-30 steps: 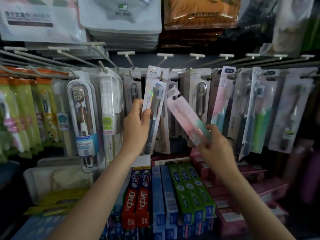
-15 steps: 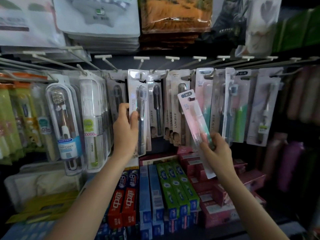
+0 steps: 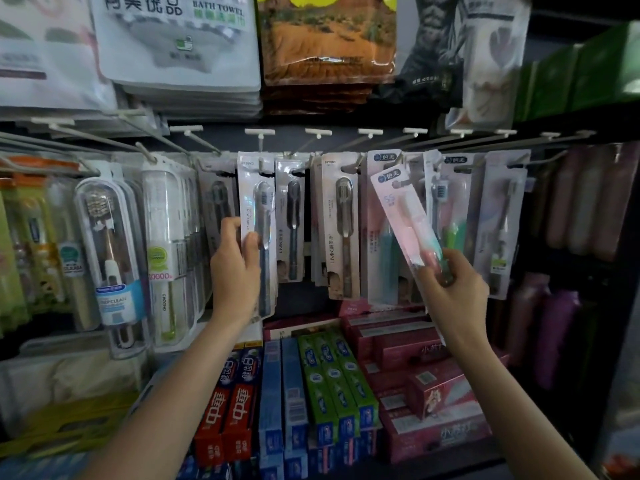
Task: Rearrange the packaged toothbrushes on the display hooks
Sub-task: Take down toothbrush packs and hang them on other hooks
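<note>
Shop, toiletries aisle. Row of white-tipped display hooks (image 3: 317,132) on dark back panel, each loaded with several identical packaged toothbrushes (image 3: 341,226) hung one behind another. Below, shelf stacked with boxed toothpaste in rows: red boxes (image 3: 227,420), blue boxes (image 3: 282,403), green boxes (image 3: 334,382), pink cartons (image 3: 436,393). Above, stacked bagged bath towels (image 3: 180,43), printed "BATH TOWEL". Many copies of same item, retail packaging, brand labels facing out: stocked merchandise display.
</note>
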